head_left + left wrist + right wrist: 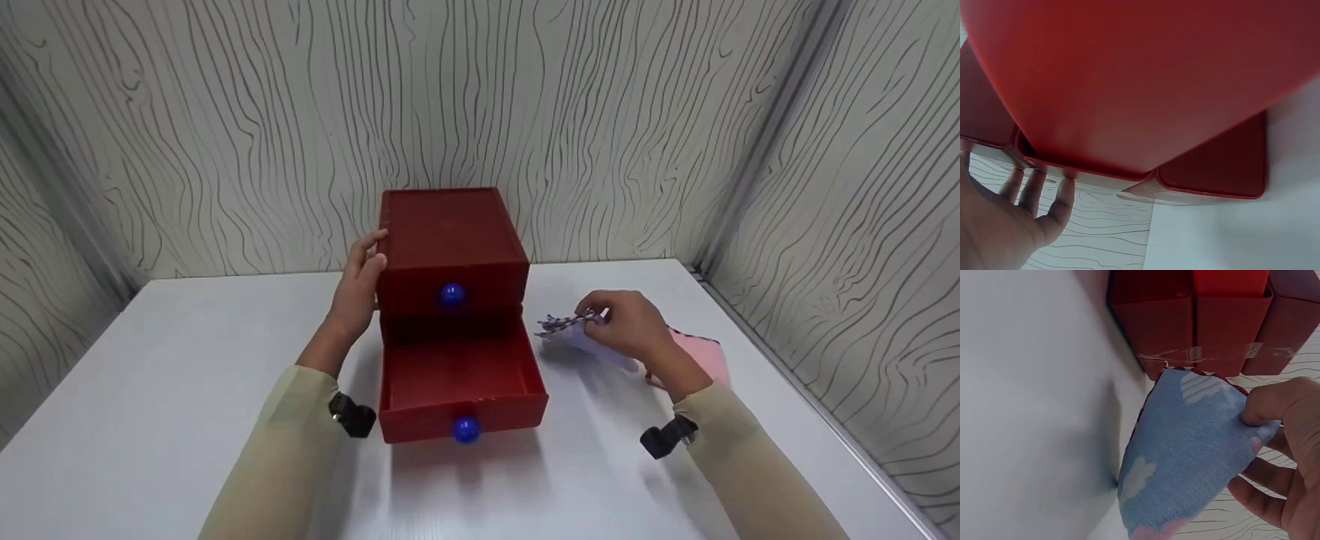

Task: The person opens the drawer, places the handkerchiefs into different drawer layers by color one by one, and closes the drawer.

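A red cabinet with two drawers stands on the table. Its upper drawer is closed; the lower drawer is pulled out towards me, its red floor showing. With extended, spread fingers my left hand touches the upper left side of the cabinet, and the left wrist view has those fingertips at its side wall. To the right of the cabinet, my right hand pinches a folded light-blue cloth between thumb and fingers. White and pink patches and a dark stitched edge mark the cloth, which hangs near the cabinet's side.
A pink cloth with dark edging lies on the white table, partly behind my right wrist. Each drawer front carries a round blue knob. Wood-patterned panels stand behind and on both sides of the table.
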The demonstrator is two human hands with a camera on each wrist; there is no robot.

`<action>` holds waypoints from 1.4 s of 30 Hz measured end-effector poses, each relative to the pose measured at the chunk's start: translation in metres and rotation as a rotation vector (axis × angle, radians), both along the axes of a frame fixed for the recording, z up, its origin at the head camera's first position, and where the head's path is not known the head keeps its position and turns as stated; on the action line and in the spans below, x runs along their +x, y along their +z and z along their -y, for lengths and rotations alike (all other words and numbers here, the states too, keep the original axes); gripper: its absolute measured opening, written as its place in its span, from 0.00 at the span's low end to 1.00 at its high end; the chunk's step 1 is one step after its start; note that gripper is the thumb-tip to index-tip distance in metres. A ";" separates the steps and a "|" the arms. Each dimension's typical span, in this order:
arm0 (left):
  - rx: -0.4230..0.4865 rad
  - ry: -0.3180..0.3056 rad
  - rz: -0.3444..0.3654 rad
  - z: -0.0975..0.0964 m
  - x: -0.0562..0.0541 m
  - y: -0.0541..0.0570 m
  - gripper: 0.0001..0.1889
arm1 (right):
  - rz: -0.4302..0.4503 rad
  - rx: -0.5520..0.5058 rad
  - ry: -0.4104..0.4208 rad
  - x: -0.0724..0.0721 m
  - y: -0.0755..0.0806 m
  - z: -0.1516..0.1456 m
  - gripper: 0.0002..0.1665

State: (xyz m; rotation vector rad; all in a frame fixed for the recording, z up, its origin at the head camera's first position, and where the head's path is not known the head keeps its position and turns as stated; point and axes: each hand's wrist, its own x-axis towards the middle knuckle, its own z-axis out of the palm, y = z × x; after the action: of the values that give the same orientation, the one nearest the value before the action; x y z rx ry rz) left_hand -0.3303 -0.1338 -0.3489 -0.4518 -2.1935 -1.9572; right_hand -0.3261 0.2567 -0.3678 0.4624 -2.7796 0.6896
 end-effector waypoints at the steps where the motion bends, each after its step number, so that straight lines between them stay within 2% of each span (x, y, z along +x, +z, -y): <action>1: 0.001 0.000 0.003 0.000 0.000 0.000 0.26 | -0.008 -0.001 0.001 0.001 0.002 0.000 0.11; 13: 0.038 -0.014 -0.007 -0.001 0.002 0.001 0.26 | -0.089 0.003 0.012 0.022 0.032 0.009 0.11; 18: 0.060 -0.026 -0.010 0.000 0.002 0.001 0.25 | -0.189 -0.023 0.061 0.034 0.048 0.013 0.10; 22: 0.025 -0.003 -0.005 0.000 0.001 0.001 0.25 | -0.268 -0.039 0.100 0.043 0.062 0.016 0.10; 32: 0.035 -0.001 -0.004 0.000 -0.002 0.000 0.25 | -0.358 -0.106 0.172 0.068 0.099 0.027 0.13; 42: 0.039 -0.003 0.006 -0.002 -0.002 0.002 0.25 | -0.436 -0.135 0.261 0.073 0.121 0.049 0.12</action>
State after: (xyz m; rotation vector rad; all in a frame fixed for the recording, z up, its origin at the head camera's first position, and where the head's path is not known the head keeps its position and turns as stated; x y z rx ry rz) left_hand -0.3319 -0.1318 -0.3473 -0.4442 -2.1551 -2.0023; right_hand -0.2534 0.2079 -0.2463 0.8445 -2.2722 0.7240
